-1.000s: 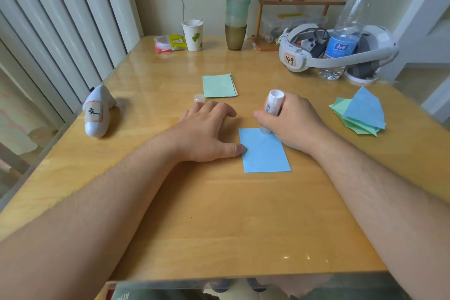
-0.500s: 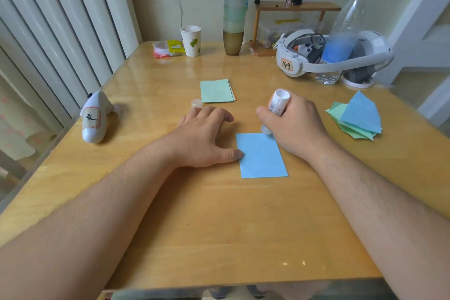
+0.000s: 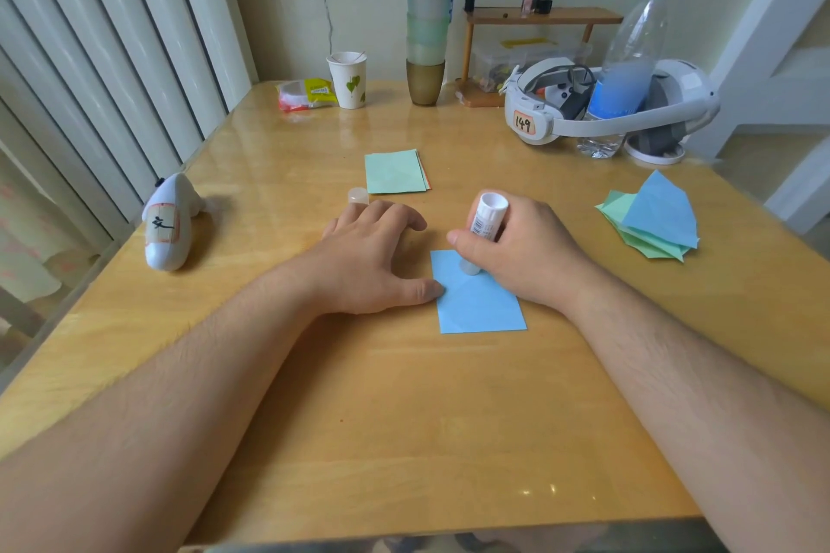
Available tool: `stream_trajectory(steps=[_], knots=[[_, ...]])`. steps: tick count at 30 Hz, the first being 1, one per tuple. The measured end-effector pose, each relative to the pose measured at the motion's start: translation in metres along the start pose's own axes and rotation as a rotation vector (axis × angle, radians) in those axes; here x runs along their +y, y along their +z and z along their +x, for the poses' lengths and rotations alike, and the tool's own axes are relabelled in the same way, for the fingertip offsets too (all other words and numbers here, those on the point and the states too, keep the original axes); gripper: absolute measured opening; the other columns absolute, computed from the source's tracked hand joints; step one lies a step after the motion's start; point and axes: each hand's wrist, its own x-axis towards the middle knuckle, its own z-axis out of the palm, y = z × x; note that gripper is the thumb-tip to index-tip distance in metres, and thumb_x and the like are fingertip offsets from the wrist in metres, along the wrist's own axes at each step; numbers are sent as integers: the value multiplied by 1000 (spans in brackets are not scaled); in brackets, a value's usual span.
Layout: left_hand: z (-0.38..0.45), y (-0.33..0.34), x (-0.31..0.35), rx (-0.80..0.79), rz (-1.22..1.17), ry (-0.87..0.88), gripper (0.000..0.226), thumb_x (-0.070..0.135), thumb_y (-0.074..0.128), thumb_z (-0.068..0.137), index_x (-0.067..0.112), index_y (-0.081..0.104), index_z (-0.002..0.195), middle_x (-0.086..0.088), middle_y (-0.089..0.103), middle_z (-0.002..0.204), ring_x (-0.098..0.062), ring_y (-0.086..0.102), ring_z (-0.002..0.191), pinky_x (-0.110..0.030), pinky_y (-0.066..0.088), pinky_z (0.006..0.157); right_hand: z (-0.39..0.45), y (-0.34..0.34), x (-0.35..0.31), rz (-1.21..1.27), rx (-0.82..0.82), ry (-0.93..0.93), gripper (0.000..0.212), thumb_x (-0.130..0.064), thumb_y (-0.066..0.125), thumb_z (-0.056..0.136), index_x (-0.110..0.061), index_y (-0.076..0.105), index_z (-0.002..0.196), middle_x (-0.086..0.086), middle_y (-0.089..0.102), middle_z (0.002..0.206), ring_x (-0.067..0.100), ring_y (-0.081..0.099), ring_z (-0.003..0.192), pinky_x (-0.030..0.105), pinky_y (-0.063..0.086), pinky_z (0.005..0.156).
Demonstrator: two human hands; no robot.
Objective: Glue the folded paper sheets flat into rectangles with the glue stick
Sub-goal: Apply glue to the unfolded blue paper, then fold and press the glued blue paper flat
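A wide wooden tabletop (image 3: 404, 418) fills most of the view. At its far right a white headset (image 3: 606, 112) is seen, with a clear water bottle (image 3: 629, 67) standing inside its band. A tall stack of cups (image 3: 426, 27) is set at the back, and a paper cup (image 3: 348, 79) is placed just left of it. A white controller (image 3: 168, 222) is laid at the left edge. A loose pile of folded sheets (image 3: 651, 218), green and blue, is kept at the right. A neat pile of flat rectangles (image 3: 395, 171) is laid in the middle, past the hands. The left hand (image 3: 373, 256) is spread flat on the tabletop, with its thumb pressed on the left edge of a blue sheet (image 3: 480, 305). The glue stick (image 3: 485, 222) is gripped by the right hand (image 3: 525, 251), and its tip is pushed down on the top of the blue sheet. A small cap (image 3: 358, 195) is left just behind the left hand.
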Motion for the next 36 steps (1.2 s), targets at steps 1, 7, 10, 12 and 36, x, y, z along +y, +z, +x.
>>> stream_trajectory(steps=[1,7,10,12,36], knots=[[0,0,0,-5,-1,-1,78,80,59,71,44,37,136,15,37,140,-18,29,134,-41,27,117,0,-2,1,-6,-1,4,37,-44,74,85,-12,56,82,5,63,70,13,50,61,36,48,60],[-1,-2,1,-9,-5,-8,75,79,62,75,44,37,137,15,37,141,-17,29,134,-41,27,117,2,-9,8,-34,25,65,33,-44,74,87,-15,60,80,2,66,72,22,61,72,36,50,63],[-1,-3,1,-10,1,-2,71,73,67,81,43,37,138,13,36,143,-18,28,135,-42,27,118,4,-12,11,27,111,87,36,-47,76,89,-14,64,84,-2,68,74,13,60,68,28,45,60],[-1,-5,0,-27,-2,4,73,74,68,78,44,36,137,14,36,142,-17,27,135,-43,27,118,5,-15,11,203,208,71,28,-42,79,89,-18,66,87,-11,68,71,1,57,63,19,44,57],[5,-23,4,569,-666,24,10,38,71,97,31,77,102,13,77,93,-5,65,85,-30,48,79,7,19,-20,235,149,-169,33,-23,81,88,-36,74,117,-23,66,101,10,62,91,19,50,78]])
